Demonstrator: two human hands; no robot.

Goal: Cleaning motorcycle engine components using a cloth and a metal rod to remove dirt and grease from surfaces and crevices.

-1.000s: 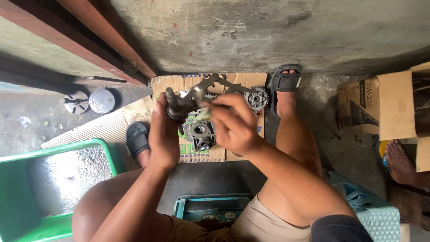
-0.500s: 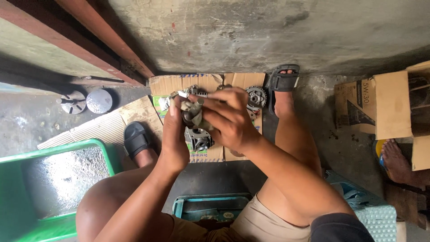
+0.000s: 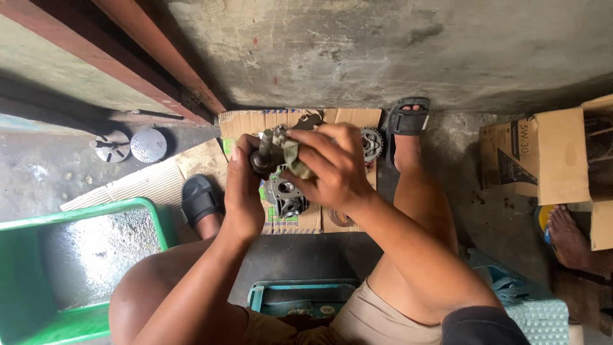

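My left hand (image 3: 242,191) grips a small dark metal engine part (image 3: 263,155) and holds it up in front of me. My right hand (image 3: 329,167) presses a grey-green rag (image 3: 288,153) against that part, covering most of it. Below the hands a grey metal cylinder head (image 3: 285,193) lies on flattened cardboard (image 3: 249,122) on the floor. A toothed sprocket (image 3: 371,144) rests on the cardboard just right of my right hand. My feet in black sandals (image 3: 199,200) flank the cardboard.
A green plastic tub (image 3: 38,306) with oily liquid sits at lower left. Two round metal parts (image 3: 131,145) lie on the concrete at left. A cardboard box (image 3: 549,160) and another person's bare foot (image 3: 571,236) are at right. A teal crate (image 3: 300,297) is under me.
Both hands rose with the small part, off the cylinder head. My right hand has slid over the part with the rag, hiding more of it.
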